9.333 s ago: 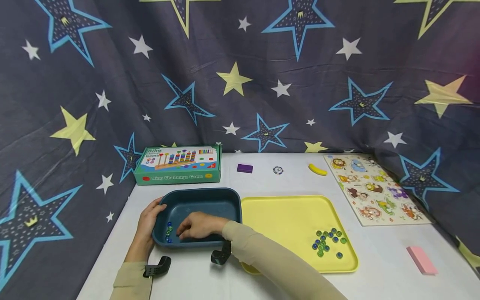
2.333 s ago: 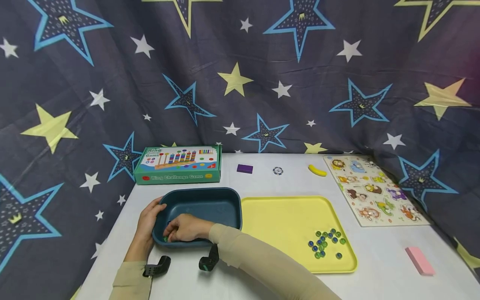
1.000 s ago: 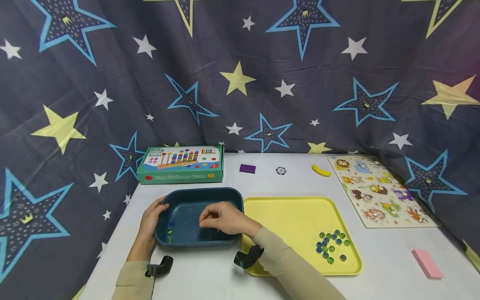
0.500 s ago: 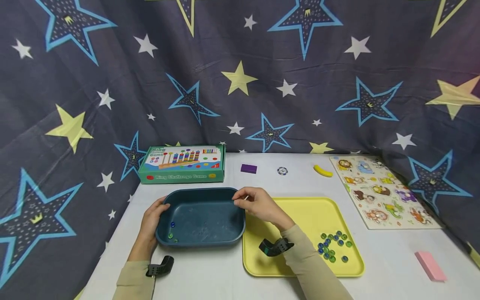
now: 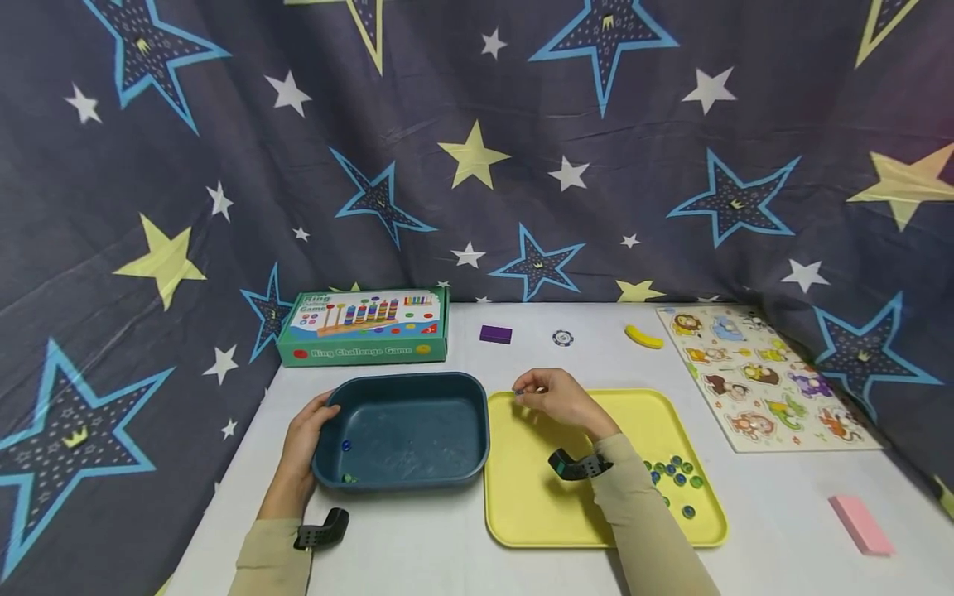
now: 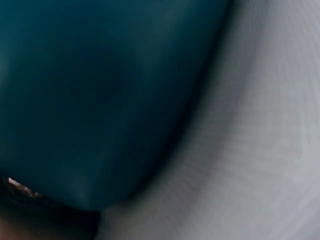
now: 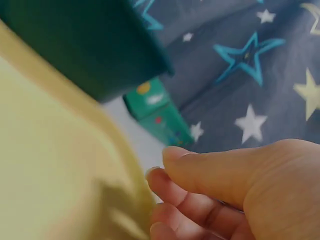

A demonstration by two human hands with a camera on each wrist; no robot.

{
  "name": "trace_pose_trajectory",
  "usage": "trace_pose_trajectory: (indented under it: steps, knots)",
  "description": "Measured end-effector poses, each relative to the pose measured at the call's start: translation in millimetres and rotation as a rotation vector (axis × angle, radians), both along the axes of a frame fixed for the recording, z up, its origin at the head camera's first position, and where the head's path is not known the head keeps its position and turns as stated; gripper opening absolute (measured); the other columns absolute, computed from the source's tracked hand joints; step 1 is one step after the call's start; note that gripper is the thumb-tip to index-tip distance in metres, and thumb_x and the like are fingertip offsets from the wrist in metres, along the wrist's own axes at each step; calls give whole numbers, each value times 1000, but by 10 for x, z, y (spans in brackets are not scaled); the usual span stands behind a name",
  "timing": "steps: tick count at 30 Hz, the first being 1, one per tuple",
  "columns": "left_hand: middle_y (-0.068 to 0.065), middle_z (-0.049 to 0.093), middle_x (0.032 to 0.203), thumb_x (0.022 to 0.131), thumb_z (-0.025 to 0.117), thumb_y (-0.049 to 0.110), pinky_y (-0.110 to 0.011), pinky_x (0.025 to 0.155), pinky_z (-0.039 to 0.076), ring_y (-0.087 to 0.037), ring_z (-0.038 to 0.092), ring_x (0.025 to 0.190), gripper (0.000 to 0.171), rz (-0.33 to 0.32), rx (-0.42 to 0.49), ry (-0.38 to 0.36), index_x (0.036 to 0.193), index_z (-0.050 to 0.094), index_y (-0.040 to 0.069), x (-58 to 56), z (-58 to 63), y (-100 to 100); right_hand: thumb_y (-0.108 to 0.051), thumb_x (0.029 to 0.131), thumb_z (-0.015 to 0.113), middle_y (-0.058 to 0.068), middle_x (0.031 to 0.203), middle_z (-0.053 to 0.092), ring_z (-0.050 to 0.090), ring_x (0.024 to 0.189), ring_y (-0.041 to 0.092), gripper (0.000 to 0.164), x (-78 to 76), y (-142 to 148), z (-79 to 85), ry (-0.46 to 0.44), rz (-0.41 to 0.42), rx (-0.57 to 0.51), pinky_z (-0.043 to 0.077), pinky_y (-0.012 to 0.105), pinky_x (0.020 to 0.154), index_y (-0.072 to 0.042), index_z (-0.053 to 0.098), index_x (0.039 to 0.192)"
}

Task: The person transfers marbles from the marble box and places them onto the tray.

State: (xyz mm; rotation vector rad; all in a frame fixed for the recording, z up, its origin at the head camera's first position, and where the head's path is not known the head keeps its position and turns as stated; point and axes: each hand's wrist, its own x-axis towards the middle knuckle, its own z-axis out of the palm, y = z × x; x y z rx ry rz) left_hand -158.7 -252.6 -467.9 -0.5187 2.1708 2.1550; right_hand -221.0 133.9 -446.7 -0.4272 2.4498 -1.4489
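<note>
My left hand (image 5: 301,439) grips the left rim of a dark teal plastic bin (image 5: 402,484), thumb over the edge; the left wrist view is filled by the bin's outer wall (image 6: 100,100). Inside the bin lie a blue marble (image 5: 346,445) and green marbles (image 5: 348,478) close together near the front left corner. Above the back left part of a yellow tray (image 5: 537,530), my right hand (image 5: 559,399) pinches a small dark marble (image 5: 519,391) between thumb and fingertips. In the right wrist view the fingers hide it. Several green and blue marbles (image 5: 688,511) sit at the tray's right, partly covered by my forearm.
Behind the bin stands a green game box (image 5: 365,352). A purple block (image 5: 495,334), a poker chip (image 5: 562,338) and a yellow toy banana (image 5: 643,337) line the back. An animal puzzle board (image 5: 760,381) lies at right, with a pink block (image 5: 860,526) nearer me.
My right hand has left the bin's left end and moved right over the tray with a marble. Fewer marbles lie in the bin than before; the green ones shifted slightly. Left hand stays put.
</note>
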Motion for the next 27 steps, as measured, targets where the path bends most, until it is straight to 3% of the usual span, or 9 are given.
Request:
trace_pose_trajectory:
  steps: [3, 7, 17, 27]
  knots:
    - [-4, 40, 135, 92, 47, 23, -31, 92, 31, -18, 36, 118, 43, -2, -5, 0, 133, 43, 12, 2, -6, 0, -14, 84, 64, 9, 79, 61, 54, 65, 23, 15, -34, 36, -126, -33, 4, 28, 48, 34, 58, -4, 64, 95]
    - [-2, 41, 134, 92, 48, 24, -29, 91, 33, -16, 37, 116, 42, -1, -11, -5, 132, 44, 14, -4, -13, 0, -17, 82, 66, 4, 73, 61, 51, 62, 16, 11, -41, 40, -214, -12, 2, 91, 43, 27, 56, -9, 66, 90]
    - [-1, 37, 139, 90, 51, 25, -35, 99, 28, -17, 32, 124, 46, 14, 10, -3, 134, 43, 16, -4, -22, -8, -19, 79, 69, -4, 67, 60, 48, 58, 11, 6, -16, 20, -216, 77, 50, 204, 37, 25, 55, -16, 68, 83]
    - [0, 39, 137, 91, 50, 25, -33, 96, 29, -15, 34, 121, 44, 11, 35, 2, 133, 43, 16, 2, -26, -8, -21, 77, 70, -7, 70, 62, 49, 63, 12, 7, -13, 18, -213, 90, 78, 212, 37, 25, 59, -18, 69, 83]
